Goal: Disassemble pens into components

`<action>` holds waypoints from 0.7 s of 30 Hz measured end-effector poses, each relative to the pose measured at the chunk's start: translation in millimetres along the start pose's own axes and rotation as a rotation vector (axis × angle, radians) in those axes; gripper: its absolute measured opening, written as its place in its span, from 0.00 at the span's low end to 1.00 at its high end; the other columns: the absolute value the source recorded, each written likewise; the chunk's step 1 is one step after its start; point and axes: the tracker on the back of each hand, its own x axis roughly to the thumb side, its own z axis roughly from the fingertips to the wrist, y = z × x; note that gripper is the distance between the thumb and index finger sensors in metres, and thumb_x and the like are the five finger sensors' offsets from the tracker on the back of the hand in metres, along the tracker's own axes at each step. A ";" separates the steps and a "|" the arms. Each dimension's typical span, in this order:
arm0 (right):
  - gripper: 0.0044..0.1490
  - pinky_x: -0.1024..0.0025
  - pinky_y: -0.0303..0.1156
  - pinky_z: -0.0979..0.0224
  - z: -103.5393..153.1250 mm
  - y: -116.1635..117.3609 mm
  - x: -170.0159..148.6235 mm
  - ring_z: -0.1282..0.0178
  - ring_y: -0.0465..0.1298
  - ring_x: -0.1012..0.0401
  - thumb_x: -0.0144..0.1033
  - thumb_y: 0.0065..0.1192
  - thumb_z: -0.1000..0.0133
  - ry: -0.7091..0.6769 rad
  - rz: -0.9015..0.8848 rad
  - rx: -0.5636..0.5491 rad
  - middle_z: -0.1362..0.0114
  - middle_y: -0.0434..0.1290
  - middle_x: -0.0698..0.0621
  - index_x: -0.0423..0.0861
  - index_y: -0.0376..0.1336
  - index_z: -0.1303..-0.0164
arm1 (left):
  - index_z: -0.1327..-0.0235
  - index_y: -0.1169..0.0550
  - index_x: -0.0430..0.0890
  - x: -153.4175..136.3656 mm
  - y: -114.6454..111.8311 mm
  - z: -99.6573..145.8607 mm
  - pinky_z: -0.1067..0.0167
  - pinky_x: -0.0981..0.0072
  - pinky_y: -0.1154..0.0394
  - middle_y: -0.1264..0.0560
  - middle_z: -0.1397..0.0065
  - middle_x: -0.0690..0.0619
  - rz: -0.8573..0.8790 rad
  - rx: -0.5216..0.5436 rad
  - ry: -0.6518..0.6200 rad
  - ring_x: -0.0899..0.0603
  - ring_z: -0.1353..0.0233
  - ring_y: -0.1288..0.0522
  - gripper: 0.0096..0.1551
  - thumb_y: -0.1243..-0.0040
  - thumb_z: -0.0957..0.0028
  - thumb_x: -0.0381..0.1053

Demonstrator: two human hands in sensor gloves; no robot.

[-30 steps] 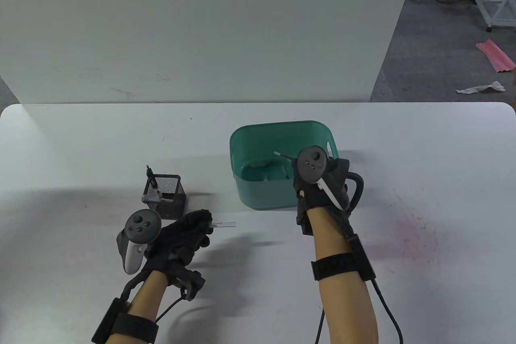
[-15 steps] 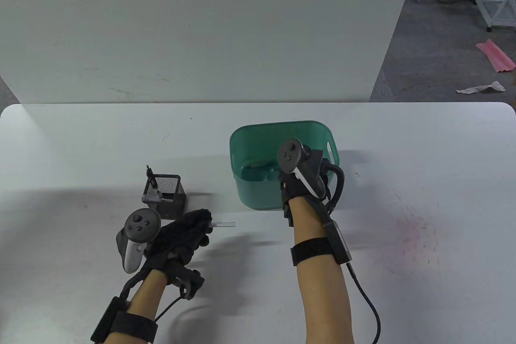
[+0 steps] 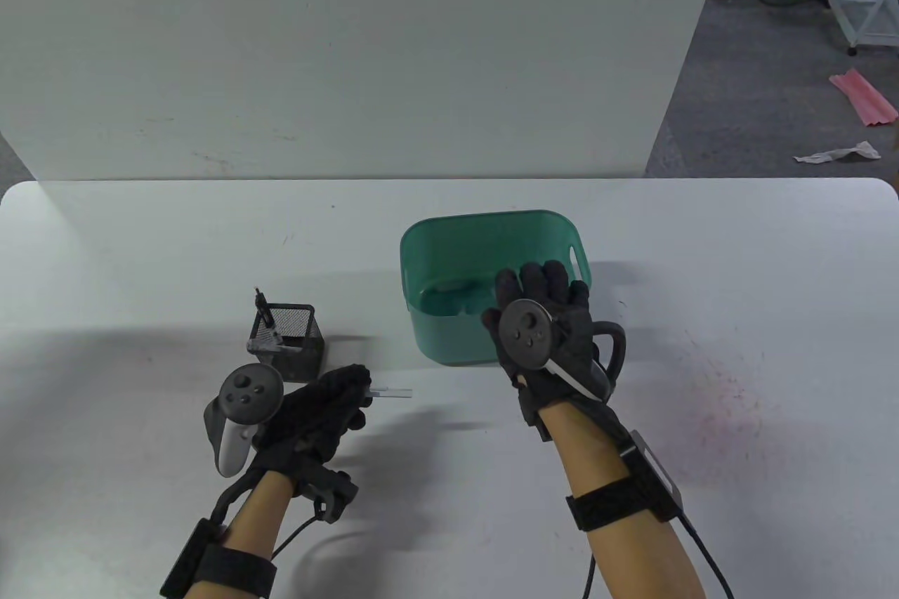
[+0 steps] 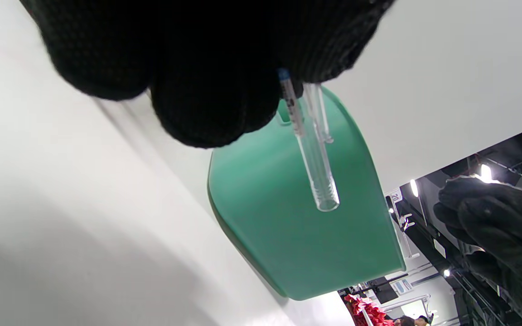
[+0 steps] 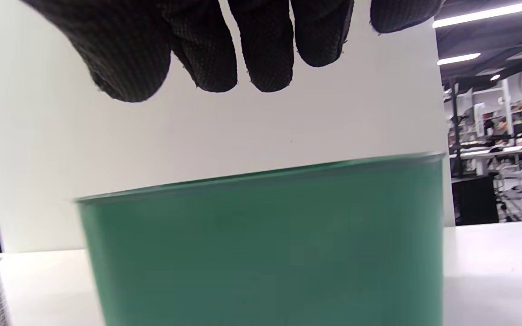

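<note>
Pen barrel sticking out of gripping left hand, likely awaiting stripping; right hand hovering spread, empty, over bin.

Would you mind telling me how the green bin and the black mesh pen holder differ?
The green bin is solid plastic; the black mesh pen holder is see-through wire mesh. The bin looks much wider than the holder. The right hand is spread above the bin; the holder has pens sticking up. Both stand upright, open-topped, on the table.
</note>
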 end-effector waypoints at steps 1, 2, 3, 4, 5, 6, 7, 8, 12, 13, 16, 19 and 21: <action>0.38 0.30 0.48 0.21 5.0 1.0 -0.8 0.15 0.51 0.37 0.53 0.58 0.36 -0.009 -0.002 0.010 0.14 0.56 0.38 0.48 0.55 0.18 | 0.35 0.22 0.53 0.5 -0.5 -0.1 0.48 0.45 0.17 0.17 0.36 0.47 -0.006 -0.002 -0.002 0.46 0.50 0.11 0.23 0.38 0.45 0.51; 0.38 0.30 0.47 0.21 13.6 3.7 -2.4 0.15 0.51 0.37 0.53 0.58 0.36 -0.021 -0.004 0.026 0.14 0.56 0.38 0.48 0.55 0.18 | 0.35 0.22 0.53 1.1 -1.2 -0.3 0.48 0.45 0.17 0.17 0.36 0.47 -0.008 -0.003 -0.003 0.46 0.50 0.11 0.23 0.38 0.45 0.51; 0.38 0.30 0.47 0.21 17.8 5.4 -3.4 0.15 0.51 0.37 0.53 0.58 0.36 -0.024 -0.003 0.035 0.14 0.56 0.38 0.48 0.55 0.18 | 0.35 0.22 0.53 1.4 -1.5 -0.4 0.48 0.45 0.17 0.17 0.36 0.47 -0.008 -0.004 -0.004 0.46 0.50 0.11 0.23 0.38 0.44 0.51; 0.38 0.30 0.47 0.21 23.9 8.5 -5.2 0.15 0.50 0.37 0.53 0.57 0.35 -0.028 0.000 0.053 0.14 0.56 0.38 0.48 0.55 0.18 | 0.34 0.22 0.54 1.6 -2.0 -0.5 0.47 0.45 0.17 0.17 0.35 0.47 -0.009 -0.005 -0.004 0.46 0.50 0.11 0.24 0.38 0.44 0.51; 0.38 0.30 0.47 0.21 27.6 10.9 -6.4 0.15 0.50 0.37 0.53 0.57 0.35 -0.031 0.001 0.064 0.14 0.55 0.38 0.48 0.55 0.18 | 0.34 0.22 0.54 1.8 -2.3 -0.4 0.47 0.45 0.17 0.17 0.35 0.47 -0.011 -0.005 -0.005 0.46 0.50 0.11 0.24 0.38 0.45 0.51; 0.39 0.30 0.46 0.21 32.9 14.4 -8.2 0.15 0.50 0.37 0.54 0.57 0.35 -0.035 0.007 0.078 0.13 0.55 0.38 0.48 0.55 0.17 | 0.34 0.23 0.54 2.3 -2.9 0.0 0.48 0.45 0.17 0.17 0.35 0.47 -0.018 -0.005 -0.007 0.46 0.50 0.11 0.24 0.38 0.45 0.51; 0.39 0.30 0.46 0.21 36.0 16.7 -9.4 0.15 0.50 0.37 0.54 0.57 0.35 -0.036 0.011 0.086 0.13 0.55 0.38 0.48 0.55 0.17 | 0.34 0.23 0.54 2.7 -3.2 0.3 0.48 0.45 0.17 0.17 0.36 0.47 -0.024 -0.003 -0.009 0.46 0.50 0.11 0.24 0.38 0.45 0.51; 0.39 0.30 0.46 0.21 41.6 21.3 -12.0 0.15 0.49 0.36 0.54 0.57 0.35 -0.040 0.016 0.102 0.13 0.55 0.37 0.48 0.55 0.17 | 0.34 0.23 0.54 3.2 -3.7 0.7 0.48 0.46 0.17 0.17 0.35 0.47 -0.031 -0.002 -0.011 0.46 0.50 0.11 0.24 0.38 0.45 0.51; 0.39 0.29 0.45 0.21 52.9 36.5 -19.1 0.15 0.49 0.36 0.55 0.56 0.35 -0.037 0.013 0.129 0.13 0.54 0.37 0.49 0.54 0.17 | 0.34 0.23 0.54 3.6 -3.8 0.4 0.47 0.46 0.17 0.17 0.35 0.47 -0.027 -0.003 -0.016 0.46 0.50 0.11 0.24 0.38 0.45 0.51; 0.40 0.29 0.45 0.22 54.3 40.2 -20.7 0.15 0.48 0.36 0.55 0.56 0.35 -0.033 0.014 0.135 0.13 0.54 0.37 0.49 0.54 0.16 | 0.34 0.23 0.54 3.5 -3.8 0.3 0.47 0.46 0.17 0.17 0.35 0.47 -0.028 -0.001 -0.015 0.47 0.50 0.11 0.24 0.38 0.45 0.51; 0.40 0.29 0.44 0.22 56.8 49.8 -24.9 0.15 0.47 0.36 0.56 0.56 0.35 -0.027 0.001 0.143 0.12 0.53 0.37 0.49 0.53 0.16 | 0.34 0.23 0.54 3.3 -3.6 0.4 0.47 0.46 0.17 0.17 0.35 0.47 -0.038 0.001 -0.013 0.47 0.50 0.11 0.24 0.38 0.45 0.51; 0.41 0.28 0.44 0.22 59.1 58.9 -31.4 0.15 0.47 0.36 0.56 0.55 0.35 -0.010 -0.042 0.131 0.12 0.52 0.38 0.50 0.52 0.15 | 0.34 0.23 0.54 3.5 -3.5 0.7 0.47 0.46 0.17 0.17 0.35 0.47 -0.029 -0.001 -0.014 0.46 0.50 0.11 0.24 0.38 0.45 0.51; 0.42 0.28 0.43 0.22 58.4 66.3 -38.3 0.15 0.45 0.36 0.56 0.55 0.35 0.022 -0.073 0.188 0.11 0.50 0.38 0.50 0.50 0.15 | 0.34 0.23 0.54 3.8 -4.1 0.4 0.47 0.46 0.17 0.17 0.35 0.47 -0.024 -0.004 -0.012 0.46 0.50 0.11 0.24 0.38 0.45 0.51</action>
